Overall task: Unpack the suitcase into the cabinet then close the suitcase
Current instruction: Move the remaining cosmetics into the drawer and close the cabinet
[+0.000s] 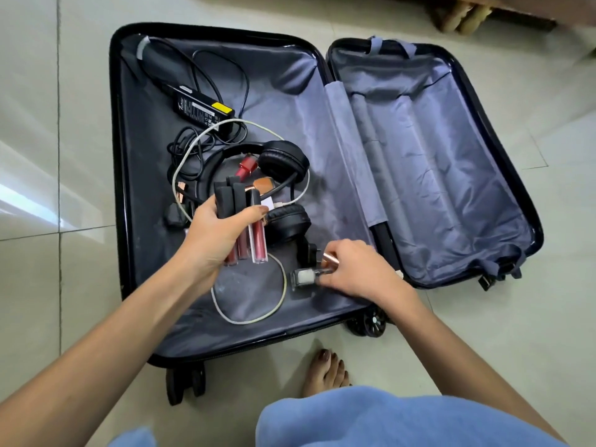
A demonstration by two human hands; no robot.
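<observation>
Left hand [219, 233]: clutching black-capped red lip-gloss tubes [258, 240] above the left half.
Right hand [358, 272]: pinching a rose-gold metal tube [330, 258], touching a clear glass polish bottle [304, 275] at the near edge.
Suitcase: black hard-shell suitcase [116, 156], open on the floor.

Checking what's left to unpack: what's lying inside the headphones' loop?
Inside the headphones sit a small red item and a brown item. The left hand and the lip gloss tubes it grips cover whatever else lies there.
</observation>
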